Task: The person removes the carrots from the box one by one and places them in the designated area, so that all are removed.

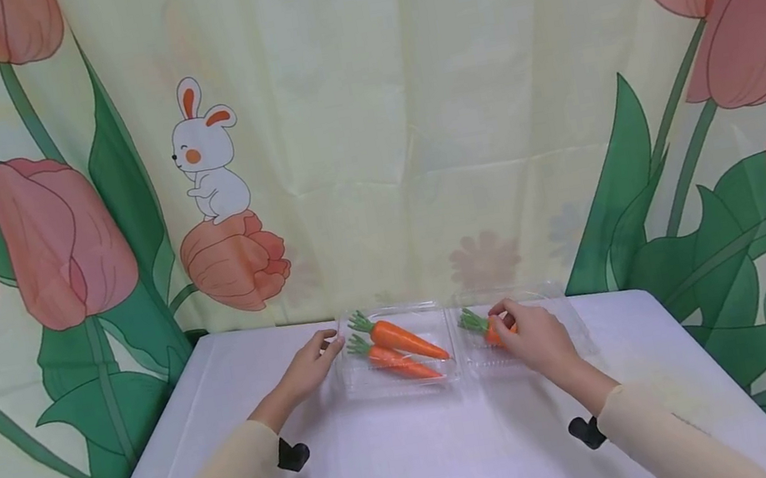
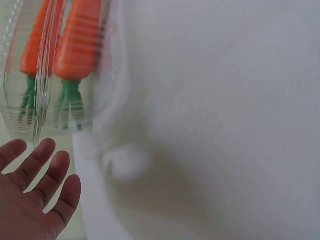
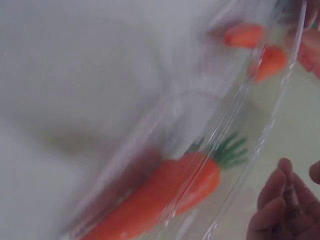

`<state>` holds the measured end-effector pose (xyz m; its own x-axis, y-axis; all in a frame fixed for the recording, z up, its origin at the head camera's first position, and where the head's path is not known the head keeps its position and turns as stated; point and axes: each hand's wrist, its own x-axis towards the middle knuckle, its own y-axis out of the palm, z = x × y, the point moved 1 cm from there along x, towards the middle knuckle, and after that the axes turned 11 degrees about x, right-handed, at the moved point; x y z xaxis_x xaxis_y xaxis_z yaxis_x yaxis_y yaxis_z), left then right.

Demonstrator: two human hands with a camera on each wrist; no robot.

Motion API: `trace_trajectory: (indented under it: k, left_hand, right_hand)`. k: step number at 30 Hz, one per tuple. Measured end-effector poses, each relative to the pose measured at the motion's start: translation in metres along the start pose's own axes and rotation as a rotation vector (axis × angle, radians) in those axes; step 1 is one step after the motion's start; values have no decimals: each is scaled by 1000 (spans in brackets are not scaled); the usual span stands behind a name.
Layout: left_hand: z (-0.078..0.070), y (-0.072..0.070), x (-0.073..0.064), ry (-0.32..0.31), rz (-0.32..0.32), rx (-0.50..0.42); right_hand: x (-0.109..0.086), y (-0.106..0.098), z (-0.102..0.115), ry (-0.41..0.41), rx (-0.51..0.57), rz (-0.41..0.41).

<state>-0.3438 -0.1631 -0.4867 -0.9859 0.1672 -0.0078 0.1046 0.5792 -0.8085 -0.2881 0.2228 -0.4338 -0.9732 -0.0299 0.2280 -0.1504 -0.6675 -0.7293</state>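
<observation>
Cream-sleeved right hand pinches ridged orange plastic carrot with green top, over right half of clear plastic clamshell on white-draped table. Left hand loose-fingered at clamshell's left edge. Two more carrots in left half.

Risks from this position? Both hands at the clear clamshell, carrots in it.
1. The right hand grips a carrot in the right half of the clamshell; lifting it may drag the light tray along.
2. The left hand only touches the left rim with relaxed fingers, so the tray could slide on the tablecloth.
3. The two carrots in the left half lie loose and may roll if the tray tips.
</observation>
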Motion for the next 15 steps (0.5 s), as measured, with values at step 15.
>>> trace_trajectory:
  k: [15]
  left_hand:
    - [5,18,-32,-132,-90,-376]
  right_hand:
    - [-35,56,18,185,291,136]
